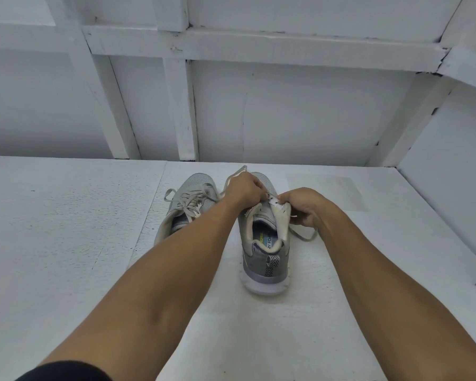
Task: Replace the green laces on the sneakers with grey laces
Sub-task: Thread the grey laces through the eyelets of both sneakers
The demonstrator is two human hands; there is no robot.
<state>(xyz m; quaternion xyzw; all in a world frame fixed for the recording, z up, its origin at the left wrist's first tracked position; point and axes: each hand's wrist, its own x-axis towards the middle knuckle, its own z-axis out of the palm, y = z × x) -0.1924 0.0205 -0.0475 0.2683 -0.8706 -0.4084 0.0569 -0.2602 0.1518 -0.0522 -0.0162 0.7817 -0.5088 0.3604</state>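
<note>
Two grey sneakers stand side by side on the white surface, heels toward me. The left sneaker [188, 204] carries a pale grey lace tied in loops over its tongue. Over the right sneaker [264, 251], my left hand [243, 188] pinches a grey lace [304, 235] near the eyelets, and a loop of it rises behind that hand. My right hand [305, 206] grips the shoe's right eyelet flap and collar. The lace's loose end trails on the surface to the right of the shoe. No green lace is visible.
The white textured surface [66, 243] stretches wide on both sides of the shoes. A white panelled wall [286, 119] rises right behind the toes, and a slanted white wall [451, 174] closes in at the right.
</note>
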